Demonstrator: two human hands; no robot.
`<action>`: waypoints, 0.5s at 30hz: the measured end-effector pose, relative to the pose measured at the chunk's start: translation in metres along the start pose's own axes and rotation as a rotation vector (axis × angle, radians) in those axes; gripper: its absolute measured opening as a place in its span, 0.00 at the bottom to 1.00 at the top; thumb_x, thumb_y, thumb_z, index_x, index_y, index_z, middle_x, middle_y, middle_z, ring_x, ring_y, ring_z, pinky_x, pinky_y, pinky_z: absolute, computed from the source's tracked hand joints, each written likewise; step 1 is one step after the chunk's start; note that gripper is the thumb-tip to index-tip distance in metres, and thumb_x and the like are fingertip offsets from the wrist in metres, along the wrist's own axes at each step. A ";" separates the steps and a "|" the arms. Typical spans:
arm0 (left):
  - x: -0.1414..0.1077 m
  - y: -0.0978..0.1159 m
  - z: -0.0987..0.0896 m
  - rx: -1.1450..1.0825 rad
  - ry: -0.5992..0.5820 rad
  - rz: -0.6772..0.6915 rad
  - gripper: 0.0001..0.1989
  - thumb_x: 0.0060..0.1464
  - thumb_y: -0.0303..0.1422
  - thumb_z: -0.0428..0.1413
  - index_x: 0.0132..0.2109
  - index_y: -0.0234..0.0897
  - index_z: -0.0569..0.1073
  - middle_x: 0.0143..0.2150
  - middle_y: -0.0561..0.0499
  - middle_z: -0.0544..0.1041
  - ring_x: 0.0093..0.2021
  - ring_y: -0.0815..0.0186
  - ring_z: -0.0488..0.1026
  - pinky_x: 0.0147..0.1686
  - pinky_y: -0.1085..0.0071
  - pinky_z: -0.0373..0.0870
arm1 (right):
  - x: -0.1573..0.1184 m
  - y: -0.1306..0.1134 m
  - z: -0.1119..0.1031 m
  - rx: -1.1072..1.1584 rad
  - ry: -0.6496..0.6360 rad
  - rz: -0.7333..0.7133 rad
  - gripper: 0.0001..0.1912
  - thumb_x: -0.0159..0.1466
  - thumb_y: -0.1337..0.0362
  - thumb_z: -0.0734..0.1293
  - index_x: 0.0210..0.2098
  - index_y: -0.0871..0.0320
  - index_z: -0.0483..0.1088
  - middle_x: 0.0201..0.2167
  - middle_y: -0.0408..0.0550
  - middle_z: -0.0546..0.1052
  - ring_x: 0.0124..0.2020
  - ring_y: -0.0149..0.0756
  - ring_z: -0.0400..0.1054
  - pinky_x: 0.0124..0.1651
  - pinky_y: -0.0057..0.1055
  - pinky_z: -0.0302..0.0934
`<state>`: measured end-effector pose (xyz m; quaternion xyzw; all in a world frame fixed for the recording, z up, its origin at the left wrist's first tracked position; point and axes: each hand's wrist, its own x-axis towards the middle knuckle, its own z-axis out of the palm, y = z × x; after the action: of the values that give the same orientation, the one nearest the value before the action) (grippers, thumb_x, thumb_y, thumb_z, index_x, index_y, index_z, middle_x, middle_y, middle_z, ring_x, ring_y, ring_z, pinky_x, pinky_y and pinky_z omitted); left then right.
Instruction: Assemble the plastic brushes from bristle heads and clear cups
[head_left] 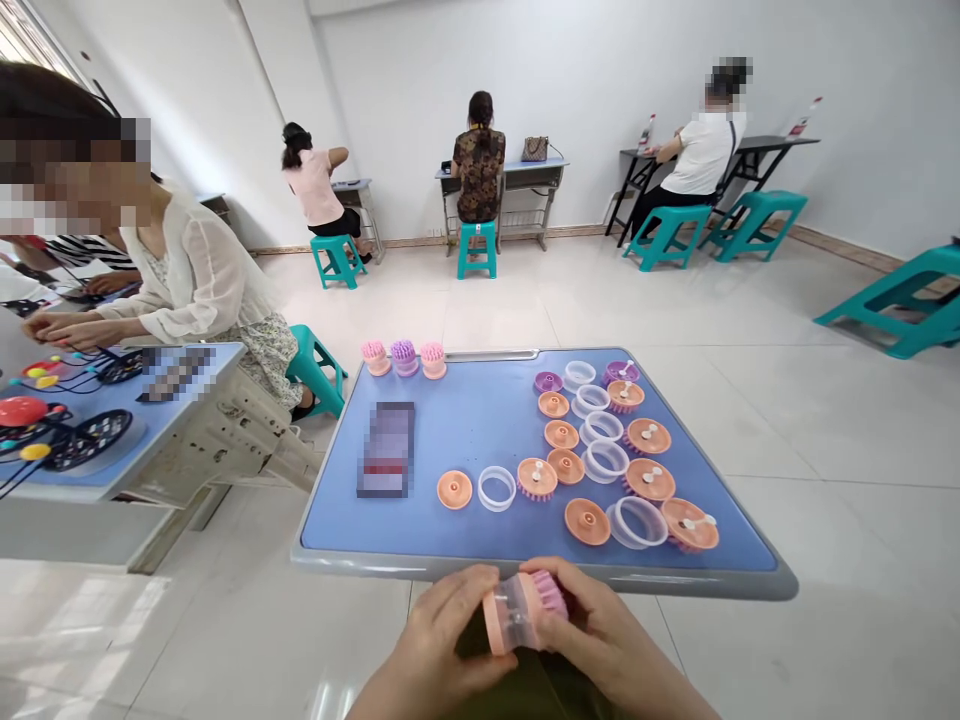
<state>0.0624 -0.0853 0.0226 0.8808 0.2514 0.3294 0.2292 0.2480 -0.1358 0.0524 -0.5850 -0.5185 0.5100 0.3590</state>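
Just past the table's near edge, a small round brush (514, 612) lies sideways between my hands. It has an orange cap, a clear middle and pink bristles. My left hand (431, 635) grips the cap end, while my right hand (600, 635) closes around the bristle end. On the table beyond are orange discs (587, 522), clear plastic rings (496, 488) and orange bristle heads (537, 478) with small white pieces on them. Among these parts are a purple disc (549, 382) and a purple bristle head (622, 372).
Three whole brushes (405, 357) stand at the blue table's (480, 400) far left corner. A blurred dark flat object (386, 450) lies near its left side. A person (202, 270) sits at another table to the left. Several green stools (476, 248) stand about the room.
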 end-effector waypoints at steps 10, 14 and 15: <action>0.006 -0.001 -0.007 -0.147 -0.060 -0.325 0.26 0.38 0.30 0.60 0.48 0.41 0.65 0.44 0.47 0.75 0.40 0.62 0.74 0.40 0.70 0.73 | 0.000 0.008 0.001 0.179 -0.058 0.008 0.31 0.53 0.53 0.65 0.54 0.54 0.56 0.50 0.54 0.65 0.48 0.44 0.62 0.49 0.38 0.58; 0.004 -0.005 -0.005 -0.050 0.013 -0.140 0.30 0.40 0.32 0.60 0.52 0.42 0.61 0.45 0.46 0.75 0.42 0.61 0.74 0.41 0.69 0.72 | 0.002 0.007 0.001 0.052 -0.012 -0.024 0.23 0.54 0.55 0.64 0.48 0.55 0.61 0.44 0.53 0.69 0.44 0.44 0.64 0.46 0.37 0.60; 0.004 -0.005 -0.004 -0.010 0.030 -0.097 0.30 0.41 0.32 0.60 0.53 0.42 0.60 0.45 0.46 0.75 0.43 0.61 0.73 0.42 0.69 0.72 | 0.003 0.006 0.001 0.058 -0.015 -0.027 0.23 0.54 0.54 0.64 0.47 0.55 0.61 0.40 0.51 0.70 0.40 0.42 0.66 0.42 0.35 0.61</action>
<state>0.0601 -0.0783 0.0243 0.8614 0.2954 0.3322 0.2456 0.2481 -0.1342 0.0452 -0.5634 -0.5141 0.5241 0.3789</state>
